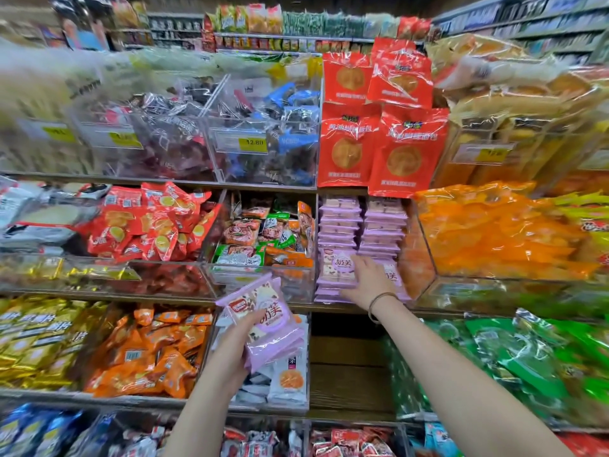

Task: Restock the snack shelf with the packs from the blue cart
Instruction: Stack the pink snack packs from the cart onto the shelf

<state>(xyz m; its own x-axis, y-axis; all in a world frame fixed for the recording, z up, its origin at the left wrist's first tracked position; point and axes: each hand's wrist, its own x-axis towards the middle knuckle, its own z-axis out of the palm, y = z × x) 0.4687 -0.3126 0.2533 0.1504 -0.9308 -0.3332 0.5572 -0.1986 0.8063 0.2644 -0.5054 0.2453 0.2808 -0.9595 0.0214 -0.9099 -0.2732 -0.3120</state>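
The left hand [235,347] is held in the near centre, below the middle shelf level. A small stack of purple packs [270,321] is gripped in it: the thumb is laid across the printed face of the top pack and the remaining fingers are curled beneath the stack. The stack is tilted, its upper end pointing to the far left.

The right hand [369,282] is extended to the shelf compartment [317,225] right of centre. Its fingers are nearly straight and spread, and are pressed against the upright front packs [339,267]; no pack is seen to be enclosed by them. A thin wristband [379,301] is worn on this wrist.

Two shelved stacks of purple packs [341,222] are laid flat, side by side, behind the front packs. Red packs [379,143] are hung directly above the compartment. A clear bin of mixed snacks [263,239] is located just to its left, and orange packs [494,232] to its right.
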